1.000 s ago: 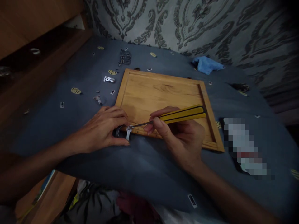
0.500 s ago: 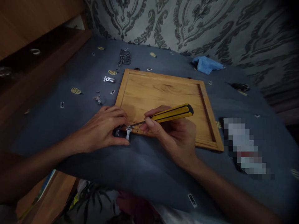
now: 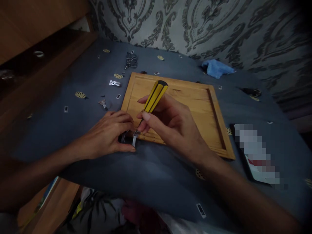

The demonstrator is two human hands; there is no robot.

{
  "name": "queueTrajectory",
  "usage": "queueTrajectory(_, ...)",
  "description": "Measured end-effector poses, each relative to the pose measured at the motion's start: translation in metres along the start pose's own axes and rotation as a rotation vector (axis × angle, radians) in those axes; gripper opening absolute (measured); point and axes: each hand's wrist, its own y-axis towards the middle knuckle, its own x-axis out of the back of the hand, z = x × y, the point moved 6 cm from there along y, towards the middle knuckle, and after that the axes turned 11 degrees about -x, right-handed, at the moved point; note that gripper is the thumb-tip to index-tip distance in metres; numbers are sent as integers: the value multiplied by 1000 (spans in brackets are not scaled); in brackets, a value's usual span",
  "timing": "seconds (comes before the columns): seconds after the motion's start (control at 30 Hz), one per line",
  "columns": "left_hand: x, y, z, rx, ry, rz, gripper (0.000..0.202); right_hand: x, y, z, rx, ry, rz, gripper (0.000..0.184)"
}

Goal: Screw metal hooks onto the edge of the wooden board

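A wooden cabinet door panel (image 3: 185, 104) lies flat on a blue-grey cloth. My left hand (image 3: 109, 135) is closed round a metal hinge (image 3: 133, 138) at the panel's near left corner, fingers pressing it down. My right hand (image 3: 170, 125) grips a yellow-and-black screwdriver (image 3: 156, 94), held steeply with its handle pointing up and away. The tip rests on the hinge beside my left fingertips.
Loose metal hinges (image 3: 114, 83) and small fittings (image 3: 102, 103) lie on the cloth left of the panel, with a bunch of metal parts (image 3: 131, 60) farther back. A blue rag (image 3: 215, 68) sits at the back right. A blurred flat object (image 3: 258, 152) lies right of the panel. Patterned wall behind.
The screwdriver has swung from lying almost flat, handle to the right, up to a steep angle. My right hand moved left and up over the hinge. My left hand stayed put.
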Motion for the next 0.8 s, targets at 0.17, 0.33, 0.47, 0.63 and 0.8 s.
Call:
queueTrajectory(0.17,0,0,1,0,3,-2,44,0,3,-2,-12,16,55,32)
queueTrajectory(0.33,1,-2,1,1,-15,-24,45,-1,7,-5,-22,36,21,29)
queueTrajectory(0.47,2,-2,0,6,-12,-36,40,-6,12,-2,-53,25,67,36)
queueTrajectory(0.63,2,0,-1,5,-7,-17,40,-8,17,5,-56,-1,143,33)
queueTrajectory(0.8,3,0,-2,8,-8,-27,40,-9,16,7,3,-10,168,33)
